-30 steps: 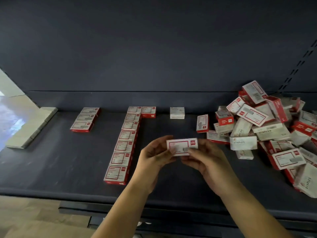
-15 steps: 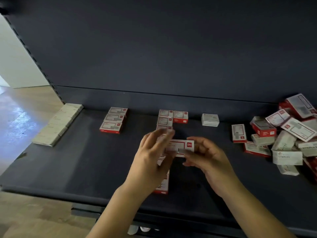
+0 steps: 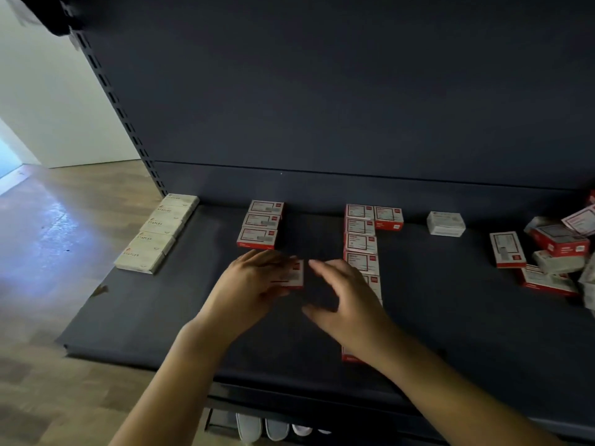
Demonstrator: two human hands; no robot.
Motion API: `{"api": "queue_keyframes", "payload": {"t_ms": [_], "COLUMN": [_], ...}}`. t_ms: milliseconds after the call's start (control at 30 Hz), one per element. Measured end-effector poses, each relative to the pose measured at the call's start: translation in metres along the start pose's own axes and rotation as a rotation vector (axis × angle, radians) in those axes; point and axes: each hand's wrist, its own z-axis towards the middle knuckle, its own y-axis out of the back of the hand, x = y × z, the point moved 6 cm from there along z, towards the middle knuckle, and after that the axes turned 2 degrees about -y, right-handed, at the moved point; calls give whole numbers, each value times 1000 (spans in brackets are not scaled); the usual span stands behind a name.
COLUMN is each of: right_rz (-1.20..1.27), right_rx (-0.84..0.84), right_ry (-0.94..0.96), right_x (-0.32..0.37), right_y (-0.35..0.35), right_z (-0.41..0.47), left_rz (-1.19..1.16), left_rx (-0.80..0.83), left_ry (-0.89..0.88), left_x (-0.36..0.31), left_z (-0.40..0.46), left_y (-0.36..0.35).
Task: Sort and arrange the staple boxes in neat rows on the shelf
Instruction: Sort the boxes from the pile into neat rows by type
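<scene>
Near the middle of the frame we see our left hand [image 3: 254, 281] laid over a red-and-white staple box [image 3: 294, 274], fingers curled round its left part so that only the right end shows; whether the box rests on the shelf [image 3: 154, 304] or hangs just above it we cannot tell. Our right hand [image 3: 341, 300] sits just to the right of that box, apart from it, fingers loosely spread and holding nothing. Just above the left hand, toward the back of the shelf, a short column of three red boxes [image 3: 261, 224] runs front to back. To the right of centre a longer column of red boxes [image 3: 361, 243] runs from the back wall toward the front edge, its lower part hidden behind our right hand and forearm, and one more red box [image 3: 388, 217] lies touching its rear end on the right. Further right a single white box [image 3: 446, 223] stands alone. At the right edge of the frame lies a loose pile of boxes [image 3: 557, 252], red and white mixed, tilted every way. At the left end of the shelf a row of white boxes [image 3: 159, 233] marked STAPLES lies along the edge. Wooden floor [image 3: 64, 220] shows at the left of the frame.
</scene>
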Motion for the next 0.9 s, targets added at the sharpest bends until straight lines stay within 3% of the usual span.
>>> {"api": "queue_keyframes", "payload": {"t_ms": [200, 367, 900], "right_rz": [-204, -320, -94], "right_rx": [73, 98, 95], "right_ry": [80, 104, 42], "right_x": [20, 21, 3], "right_y": [-26, -35, -38], "right_z": [19, 29, 33], "left_rz": [-13, -13, -62], "left_rx": [109, 93, 159], "left_ry": [256, 239, 347], "left_x": [57, 71, 86], "left_z": [-14, -19, -6], "left_y": [-19, -26, -35]}}
